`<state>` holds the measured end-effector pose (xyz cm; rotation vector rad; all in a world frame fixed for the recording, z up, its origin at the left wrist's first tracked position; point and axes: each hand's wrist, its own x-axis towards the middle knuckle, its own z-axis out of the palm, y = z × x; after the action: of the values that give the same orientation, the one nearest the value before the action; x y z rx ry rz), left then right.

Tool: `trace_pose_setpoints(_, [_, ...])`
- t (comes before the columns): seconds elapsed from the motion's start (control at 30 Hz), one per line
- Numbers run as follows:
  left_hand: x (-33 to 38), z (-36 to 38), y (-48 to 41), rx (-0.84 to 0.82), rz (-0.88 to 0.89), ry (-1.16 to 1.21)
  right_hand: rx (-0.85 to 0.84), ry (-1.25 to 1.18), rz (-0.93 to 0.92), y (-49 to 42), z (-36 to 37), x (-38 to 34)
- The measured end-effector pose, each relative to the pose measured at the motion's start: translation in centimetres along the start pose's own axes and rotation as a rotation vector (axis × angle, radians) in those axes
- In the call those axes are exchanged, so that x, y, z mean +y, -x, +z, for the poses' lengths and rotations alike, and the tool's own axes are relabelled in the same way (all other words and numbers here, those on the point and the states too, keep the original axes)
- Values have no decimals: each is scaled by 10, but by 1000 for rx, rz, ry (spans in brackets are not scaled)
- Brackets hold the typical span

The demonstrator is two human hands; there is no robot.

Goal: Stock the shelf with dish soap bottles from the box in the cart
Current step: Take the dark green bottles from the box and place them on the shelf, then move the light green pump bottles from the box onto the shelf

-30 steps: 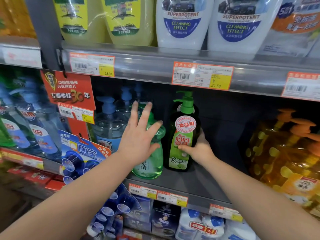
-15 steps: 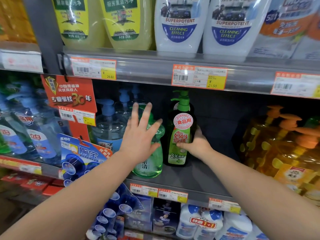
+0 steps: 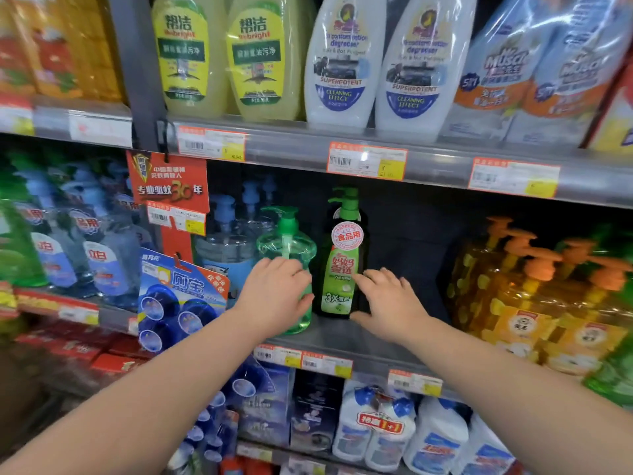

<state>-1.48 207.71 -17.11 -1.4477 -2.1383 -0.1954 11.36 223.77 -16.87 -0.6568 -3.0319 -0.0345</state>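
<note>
Head view, nearest first: two bare forearms reach in from 7 and 5 o'clock toward the middle shelf (image 3: 337, 332).

The left grip (image 3: 274, 296) lies against the lower front of a clear green bottle (image 3: 287, 245). Its fingers are bent over at the knuckles and its thumb sits by the bottle's lower right edge. The fingertips are hidden from me, so I cannot tell whether it clasps the bottle or only rests there.

The right grip (image 3: 388, 303) is loose and spread, holding nothing. Its forefinger (image 3: 361, 280) touches the right edge of the soap bottle (image 3: 342, 269), and its thumb is low, near the base.

That soap bottle is dark, with a green pump and a green label. It stands upright on the shelf at dead centre, just beside the green bottle, which is at its 9 o'clock.

Farther out at 9 o'clock stand blue pump bottles (image 3: 226, 245), partly behind the green one. Blue packs (image 3: 174, 296) hang at 8 o'clock and a red sign (image 3: 168, 180) at 10 o'clock. At 3 o'clock, well apart from the soap bottle, orange pump bottles (image 3: 513, 286) crowd the same shelf.

At 6 o'clock, on the shelf below, sit white jugs (image 3: 373, 430). At 12 o'clock a price tag (image 3: 366, 162) fronts the upper shelf, which carries yellow bottles (image 3: 219, 56) and white bottles (image 3: 376, 63).
</note>
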Motion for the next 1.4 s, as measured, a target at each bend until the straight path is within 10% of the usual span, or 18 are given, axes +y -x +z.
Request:
trace_pose_setpoints(0.13, [21,-14,33,-344,-176,-73,-46,13,-34,34,-4,-6])
trace_pose_setpoints(0.77, [39,-106,279,-571,-667,-96,-140,-54,-445,152,23,-166])
trace_pose_setpoints(1.4, [-218,-226,542,-588,-993,-196,-219,-77,-841,147,31,-591])
